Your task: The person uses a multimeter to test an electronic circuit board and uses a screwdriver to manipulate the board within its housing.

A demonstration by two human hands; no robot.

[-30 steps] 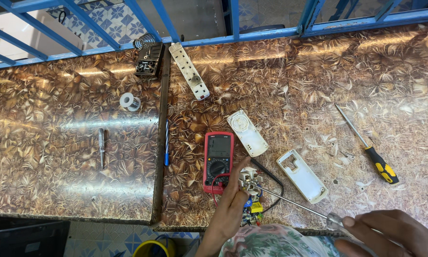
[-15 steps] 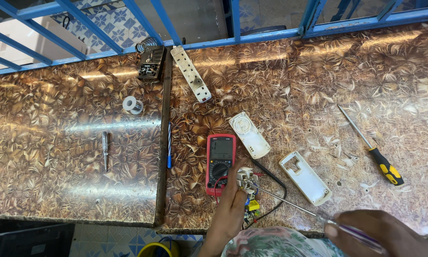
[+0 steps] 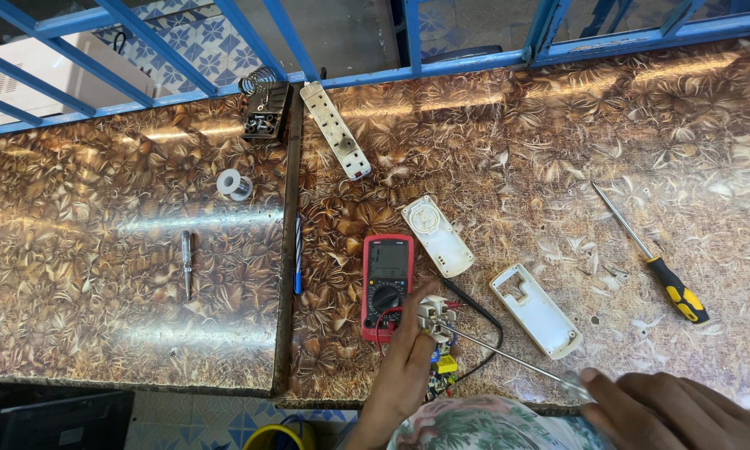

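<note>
Both hands work a small circuit board [image 3: 436, 321], seemingly with a screwdriver [image 3: 508, 358].

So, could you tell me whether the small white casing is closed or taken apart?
Taken apart: two white shells lie separate; the left hand holds its circuit board.

The left hand [image 3: 404, 367] pinches a small circuit board [image 3: 436, 321] at the near edge of the tabletop [image 3: 517, 150], while the right hand [image 3: 675, 408] holds a clear-handled screwdriver [image 3: 508, 358], its tip against the board. A red multimeter [image 3: 387, 283] lies just beyond the left grip; two white casing halves [image 3: 437, 235] [image 3: 535, 310] lie beyond the shaft.
</note>
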